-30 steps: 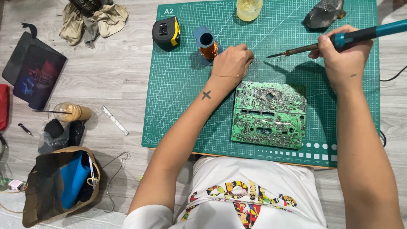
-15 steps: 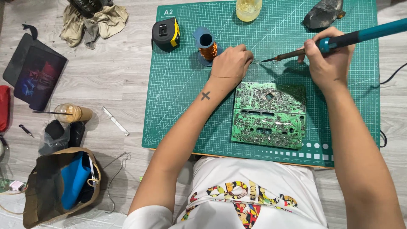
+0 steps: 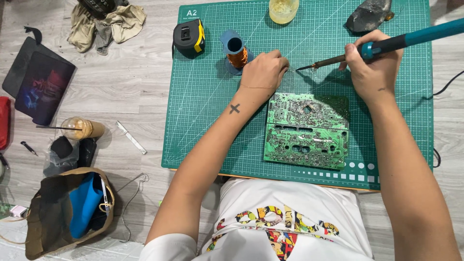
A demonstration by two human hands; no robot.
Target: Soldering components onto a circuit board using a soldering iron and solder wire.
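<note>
Circuit board point(image 3: 307, 130) is lying solder side up on the green cutting mat point(image 3: 203, 121), toward the mat's near right, just near of both hands. The mat is covering most of the floor point(image 3: 96, 96) area in front of the person. Right hand point(image 3: 372, 67) is clamped around the teal handle of the soldering iron point(image 3: 367, 48), whose dark tip is pointing left, above the mat just far of the board. Left hand point(image 3: 263, 72) is resting at the board's far left corner, fingers curled together close to the iron's tip; whether they are pinching anything I cannot tell. Copper wire spool point(image 3: 237, 54) is standing just left of that hand, with a tape measure point(image 3: 188, 37) farther left. On the floor at left, a brown bag point(image 3: 53, 212) is sitting open.
</note>
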